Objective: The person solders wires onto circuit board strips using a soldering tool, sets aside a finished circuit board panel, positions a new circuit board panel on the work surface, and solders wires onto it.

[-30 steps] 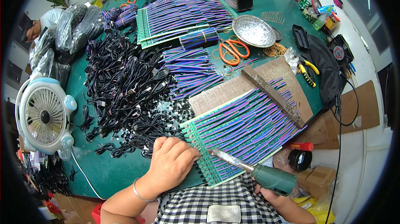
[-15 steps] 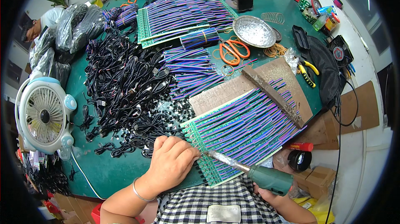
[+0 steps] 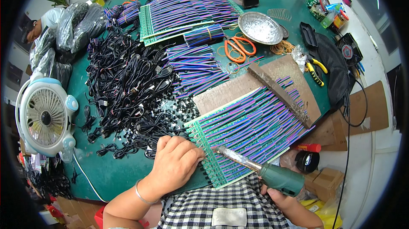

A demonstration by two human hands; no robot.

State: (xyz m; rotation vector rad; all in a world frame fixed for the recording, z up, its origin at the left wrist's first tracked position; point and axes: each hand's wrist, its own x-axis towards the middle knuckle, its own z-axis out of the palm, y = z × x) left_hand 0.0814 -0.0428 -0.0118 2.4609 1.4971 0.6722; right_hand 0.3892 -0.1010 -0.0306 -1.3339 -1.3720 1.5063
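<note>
My right hand (image 3: 277, 195) grips a soldering iron (image 3: 281, 179) by its green handle. The iron's metal barrel points left over a green circuit board panel (image 3: 211, 172), its tip near the soldered ends of the wires. Rows of blue, purple and black wires (image 3: 251, 128) lie across the panel. A wooden bar (image 3: 279, 95) rests on their far right ends, above a brown board (image 3: 226, 97). At the panel's left edge my left hand (image 3: 177, 165) is closed, fingers pinched together; whatever they hold is too hidden to name.
Black cables (image 3: 128, 79) are heaped left of the panel. Loose wires (image 3: 194, 67) and a second wired panel (image 3: 183, 15) lie behind. Orange scissors (image 3: 240, 50), a metal dish (image 3: 260, 28) and yellow pliers (image 3: 316, 72) sit at the right. A fan (image 3: 46, 116) stands at far left.
The soldering iron has moved slightly up and to the right, its tip now a little farther from my left fingers. My left hand stays nearly in place.
</note>
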